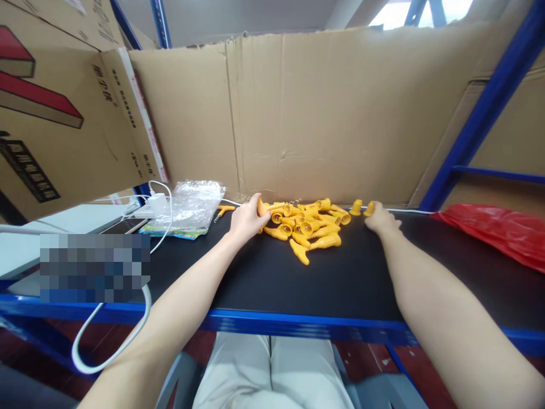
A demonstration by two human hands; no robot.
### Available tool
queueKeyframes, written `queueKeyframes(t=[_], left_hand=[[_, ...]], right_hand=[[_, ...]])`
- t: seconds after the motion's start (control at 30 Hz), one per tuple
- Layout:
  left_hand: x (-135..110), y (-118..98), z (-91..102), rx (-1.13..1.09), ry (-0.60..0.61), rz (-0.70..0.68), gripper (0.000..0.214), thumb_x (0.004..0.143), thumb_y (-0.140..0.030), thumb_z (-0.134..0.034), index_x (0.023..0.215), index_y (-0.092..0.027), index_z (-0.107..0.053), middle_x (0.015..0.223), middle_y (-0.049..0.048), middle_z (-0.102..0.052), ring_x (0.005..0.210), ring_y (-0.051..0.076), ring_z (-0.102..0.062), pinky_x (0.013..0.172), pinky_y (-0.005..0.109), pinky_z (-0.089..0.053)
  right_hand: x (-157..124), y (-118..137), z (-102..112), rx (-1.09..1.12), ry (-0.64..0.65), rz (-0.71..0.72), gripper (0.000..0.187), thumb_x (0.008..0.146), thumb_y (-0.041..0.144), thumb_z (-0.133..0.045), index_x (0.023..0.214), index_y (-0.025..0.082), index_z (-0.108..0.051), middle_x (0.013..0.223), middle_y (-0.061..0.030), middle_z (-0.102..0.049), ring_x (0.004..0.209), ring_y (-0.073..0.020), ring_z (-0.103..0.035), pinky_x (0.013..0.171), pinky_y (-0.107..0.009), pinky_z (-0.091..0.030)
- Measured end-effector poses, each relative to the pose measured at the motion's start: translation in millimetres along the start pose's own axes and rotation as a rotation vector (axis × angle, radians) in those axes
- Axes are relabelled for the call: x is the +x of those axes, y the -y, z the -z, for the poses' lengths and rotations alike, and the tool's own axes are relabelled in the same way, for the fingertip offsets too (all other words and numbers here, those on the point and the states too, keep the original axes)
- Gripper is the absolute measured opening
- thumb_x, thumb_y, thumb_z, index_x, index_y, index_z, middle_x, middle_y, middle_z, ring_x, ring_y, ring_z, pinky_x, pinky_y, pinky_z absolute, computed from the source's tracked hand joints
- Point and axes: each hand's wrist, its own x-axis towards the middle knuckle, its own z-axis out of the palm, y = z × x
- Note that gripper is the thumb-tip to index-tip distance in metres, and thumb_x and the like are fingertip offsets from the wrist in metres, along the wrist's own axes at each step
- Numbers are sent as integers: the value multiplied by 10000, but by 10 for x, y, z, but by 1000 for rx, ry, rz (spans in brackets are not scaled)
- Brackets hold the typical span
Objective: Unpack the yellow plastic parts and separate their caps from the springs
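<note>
The pile [310, 224] was a loose heap of orange-yellow plastic pieces, each a narrow stem flaring to a round cup, lying crossed at all angles. It sat at the back of the black table [276, 278], just in front of the cardboard wall [323, 119].

The left hand [246, 220] was at the pile's left edge, thumb and fingers closed on one piece [260, 206]. The right hand [382, 219] was at the pile's right end, its fingertips pinched on a small piece [368, 209], with another short one [356, 207] just beside it. A stray piece [224, 210] lay apart to the left.

Bare black surface ran from the pile to the blue front edge [298, 324], between the two forearms. At left a clear bag [193, 204] lay near the left hand, with a white charger [157, 201] and its cable [110, 349] beyond. At right a red bag [498, 230] lay well apart from the right hand, below a blue post [481, 113].
</note>
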Motion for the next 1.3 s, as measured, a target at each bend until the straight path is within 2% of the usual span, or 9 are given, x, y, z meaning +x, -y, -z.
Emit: queueKeyframes(t=[0.1,0.27,0.73,0.93,1.07,1.2,1.3], left_hand=[[2,7,-15,-9,-5,-10,582,823,-423,-555,1345,-185,-458,976,98,-698,910,251,-661,771,317,-479],[3,6,-21,-6,8,-9,585,822,-423,-553,1348,-187,-454,954,85,-701,879,238,-664,760,306,-476],[19,35,-43,1,-53,-7,591,827,-424,-534,1354,-168,-463,965,96,-706,886,244,-665,766,310,-477],[43,80,-9,-22,-83,10,419,864,-402,-489,1235,-237,-592,861,44,-720,833,207,-668,741,272,-468],[108,207,11,-19,-114,91,329,855,-332,-487,1111,-227,-663,830,53,-717,819,213,-667,717,275,-469],[177,425,-11,-29,-112,153,327,834,-192,-477,1100,-231,-664,839,53,-712,815,198,-664,750,284,-475],[214,589,-49,-47,-146,200,355,842,-153,-445,1120,-222,-656,868,69,-710,842,213,-660,794,327,-486]], right_hand=[[27,19,-46,28,-27,35,607,795,226,-480,1383,166,-341,1226,-215,-568,1136,-344,-539,914,-519,-384],[17,50,-67,18,-23,80,557,835,216,-443,1383,178,-349,1217,-203,-583,1139,-312,-552,944,-505,-373],[15,33,-68,12,45,98,689,830,248,-446,1488,231,-243,1333,-176,-529,1197,-343,-516,983,-550,-341],[-6,21,-59,26,43,111,701,825,254,-448,1492,229,-234,1384,-158,-490,1221,-338,-493,990,-561,-338],[-29,23,-44,30,41,112,689,820,238,-452,1480,218,-258,1401,-147,-476,1236,-332,-480,992,-556,-341],[-48,30,-28,36,38,97,662,807,229,-475,1448,210,-314,1369,-151,-506,1220,-339,-496,981,-550,-355],[-49,26,-30,41,27,88,638,797,218,-489,1421,211,-356,1327,-157,-540,1197,-343,-517,966,-550,-372]])
